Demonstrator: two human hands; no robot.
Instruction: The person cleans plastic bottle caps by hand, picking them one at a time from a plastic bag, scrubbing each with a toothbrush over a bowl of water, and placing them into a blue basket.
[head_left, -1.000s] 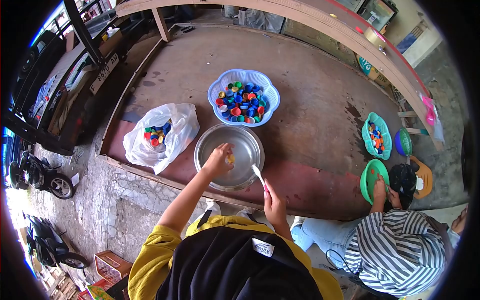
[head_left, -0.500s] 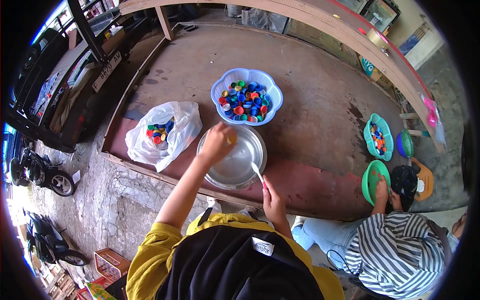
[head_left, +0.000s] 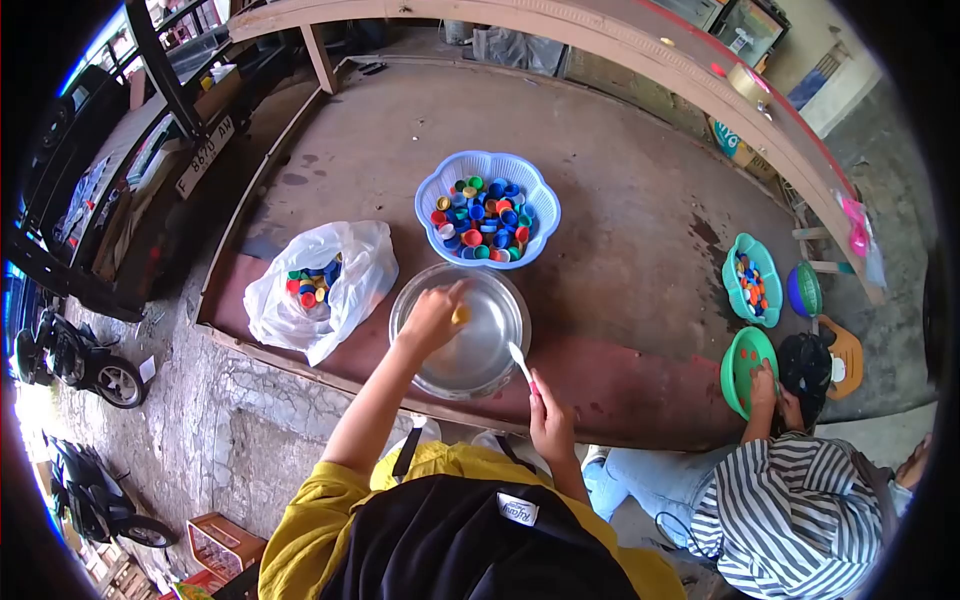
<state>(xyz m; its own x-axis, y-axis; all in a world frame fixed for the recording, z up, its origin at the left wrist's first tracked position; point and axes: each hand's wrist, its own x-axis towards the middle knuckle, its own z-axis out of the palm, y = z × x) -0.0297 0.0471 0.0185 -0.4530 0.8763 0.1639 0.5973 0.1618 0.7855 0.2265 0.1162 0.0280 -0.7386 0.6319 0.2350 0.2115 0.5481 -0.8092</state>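
Observation:
My left hand is closed on a yellow bottle cap, held over the round metal basin. My right hand, at the basin's near right, grips a toothbrush with a white head and a pinkish handle. The brush head reaches over the basin's right rim. Just beyond the basin stands a blue plastic basket full of mixed coloured caps. To the left lies a white plastic bag, its mouth showing more caps.
A co-worker in a striped top sits at the right, hands at a green basin. Beyond are a teal basket of caps and a black bag. A wooden rail crosses the brown tabletop's far side.
My left hand has come lower and nearer to me over the metal basin, still with the yellow cap. The toothbrush stays at the basin's right side. The whole view has shifted slightly.

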